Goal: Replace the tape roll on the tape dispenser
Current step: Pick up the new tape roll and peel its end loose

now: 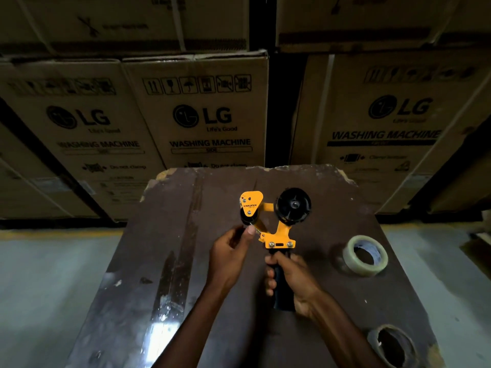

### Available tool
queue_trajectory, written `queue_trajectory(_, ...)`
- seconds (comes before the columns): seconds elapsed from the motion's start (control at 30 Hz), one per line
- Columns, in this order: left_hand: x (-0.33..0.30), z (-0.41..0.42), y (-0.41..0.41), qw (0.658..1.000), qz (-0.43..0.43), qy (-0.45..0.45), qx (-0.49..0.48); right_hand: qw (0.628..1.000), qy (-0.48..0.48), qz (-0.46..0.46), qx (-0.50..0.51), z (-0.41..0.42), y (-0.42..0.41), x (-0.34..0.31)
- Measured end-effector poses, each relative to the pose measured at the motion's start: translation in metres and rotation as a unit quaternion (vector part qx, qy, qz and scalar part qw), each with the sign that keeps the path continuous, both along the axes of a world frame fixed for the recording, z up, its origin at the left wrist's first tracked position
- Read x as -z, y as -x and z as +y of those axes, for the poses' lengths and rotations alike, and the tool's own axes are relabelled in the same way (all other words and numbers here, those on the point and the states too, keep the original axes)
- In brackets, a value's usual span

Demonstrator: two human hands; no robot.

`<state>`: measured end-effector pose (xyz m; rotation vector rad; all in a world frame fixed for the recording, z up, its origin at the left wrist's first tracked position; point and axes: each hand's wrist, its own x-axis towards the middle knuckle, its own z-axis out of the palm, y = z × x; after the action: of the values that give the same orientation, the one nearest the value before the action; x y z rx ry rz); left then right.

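A yellow tape dispenser (276,229) with a black handle is held upright over a dark brown table (186,235). My right hand (289,277) is wrapped around the handle. My left hand (231,251) pinches at the dispenser's front end, just below the black roller and yellow guard plate. The black spool hub (293,205) at the top right carries no roll. A full roll of clear tape (365,254) lies flat on the table to the right. A nearly bare cardboard core (393,346) lies at the lower right corner.
Stacked cardboard washing machine boxes (202,115) stand close behind the table. A grey floor (47,274) shows on both sides. The table's far edge is chipped, and a shiny strip (162,309) runs along its left part.
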<state>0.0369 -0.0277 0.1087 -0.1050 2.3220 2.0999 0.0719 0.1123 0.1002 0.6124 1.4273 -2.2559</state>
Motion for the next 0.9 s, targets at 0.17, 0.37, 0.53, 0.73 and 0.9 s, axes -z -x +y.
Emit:
queue_trajectory(0.17,-0.028,0.007,0.011,0.997,-0.012,-0.080,0.020,1.000,-0.011,0.027,0.002,0.003,0.004,-0.032)
queue_trajectory(0.37,-0.042,0.016,0.026,0.985,-0.080,-0.145,0.041,0.999,-0.021,0.035,0.004,0.011,0.009,-0.048)
queue_trajectory(0.53,-0.048,0.027,0.024,0.974,-0.094,-0.203,0.024,0.998,-0.035,0.047,0.005,0.017,0.010,-0.053)
queue_trajectory(0.73,-0.046,0.035,0.023,0.957,-0.120,-0.262,0.015,0.998,-0.047,0.042,0.003,0.021,0.008,-0.054)
queue_trajectory(0.9,-0.040,0.037,0.018,0.947,-0.121,-0.299,0.003,0.999,-0.024,0.036,0.017,0.021,0.009,-0.052)
